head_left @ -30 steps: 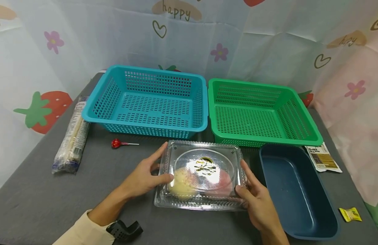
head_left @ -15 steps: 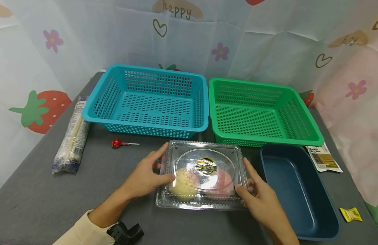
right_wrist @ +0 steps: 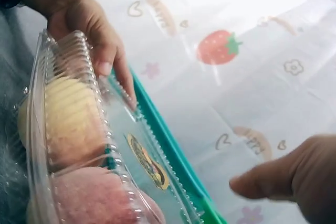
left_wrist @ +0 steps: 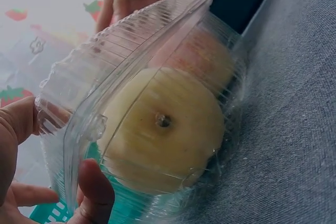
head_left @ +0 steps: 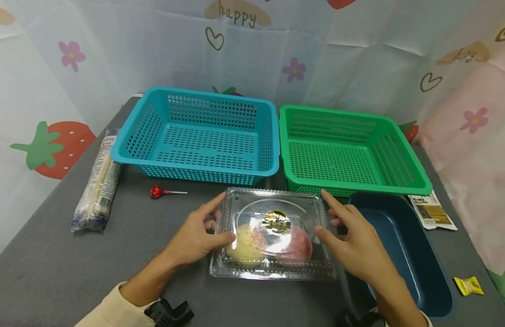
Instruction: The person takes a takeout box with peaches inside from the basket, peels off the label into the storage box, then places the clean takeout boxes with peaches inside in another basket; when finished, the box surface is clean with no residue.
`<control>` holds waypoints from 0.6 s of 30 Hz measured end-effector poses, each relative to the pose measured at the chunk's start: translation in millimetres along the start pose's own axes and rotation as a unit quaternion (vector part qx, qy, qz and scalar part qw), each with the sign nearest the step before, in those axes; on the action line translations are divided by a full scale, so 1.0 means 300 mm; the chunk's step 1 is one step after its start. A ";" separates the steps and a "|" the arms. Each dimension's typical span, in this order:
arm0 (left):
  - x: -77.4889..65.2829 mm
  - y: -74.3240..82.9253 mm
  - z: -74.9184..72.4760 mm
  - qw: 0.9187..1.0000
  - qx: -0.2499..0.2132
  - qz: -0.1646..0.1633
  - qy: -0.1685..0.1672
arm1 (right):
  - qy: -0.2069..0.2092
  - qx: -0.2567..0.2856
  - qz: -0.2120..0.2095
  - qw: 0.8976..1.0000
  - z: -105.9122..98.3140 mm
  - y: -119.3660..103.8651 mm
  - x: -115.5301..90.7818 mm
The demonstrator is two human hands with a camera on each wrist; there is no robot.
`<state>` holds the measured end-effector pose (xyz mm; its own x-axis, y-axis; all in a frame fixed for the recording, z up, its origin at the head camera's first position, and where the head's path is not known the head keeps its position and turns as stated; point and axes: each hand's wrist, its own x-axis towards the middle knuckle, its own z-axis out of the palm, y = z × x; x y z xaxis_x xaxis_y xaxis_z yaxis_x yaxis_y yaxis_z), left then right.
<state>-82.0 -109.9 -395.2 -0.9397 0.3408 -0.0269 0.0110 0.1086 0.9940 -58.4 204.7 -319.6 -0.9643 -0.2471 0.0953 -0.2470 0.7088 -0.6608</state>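
A clear plastic container (head_left: pixel 273 234) with a label on its lid is shown at the near middle of a grey table (head_left: pixel 52 263). A pale yellow fruit (left_wrist: pixel 163 129) and a pink fruit (head_left: pixel 295 245) are seen inside, side by side.

The container's left end is gripped by the left hand (head_left: pixel 195 238), with the thumb and index finger set apart along the edge. The right hand (head_left: pixel 356 245) is held wide at the opposite end, its thumb and index finger spread; whether the lid is touched by it cannot be told.

The step in hand is judged to be the positioning or steadying of the closed container. For the next move, a firm hold at the right end would seem to be needed before any lifting, with the container kept level so that the fruit is not rolled.

The far edge is closely bounded by a blue basket (head_left: pixel 195 167) and a green basket (head_left: pixel 358 186); contact cannot be judged. On the right, movement is limited by a dark blue tub (head_left: pixel 399 254). More room is offered toward the near left, short of a red lollipop (head_left: pixel 156 191).
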 end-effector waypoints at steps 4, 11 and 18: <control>-0.002 0.001 0.005 1.000 -0.001 0.004 0.010 | -0.012 -0.013 -0.049 0.999 0.002 0.000 0.045; -0.002 0.006 0.011 1.000 0.009 0.014 0.014 | -0.050 -0.033 -0.094 0.994 0.004 -0.015 0.121; 0.002 0.009 0.017 0.999 0.028 0.009 0.016 | -0.095 -0.010 -0.119 0.988 0.027 -0.014 0.185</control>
<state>-80.7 -104.6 -393.1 -0.9499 0.3125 -0.0049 0.0457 0.1545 0.9869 -110.1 182.6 -317.6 -0.8435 -0.5270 0.1042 -0.4690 0.6279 -0.6211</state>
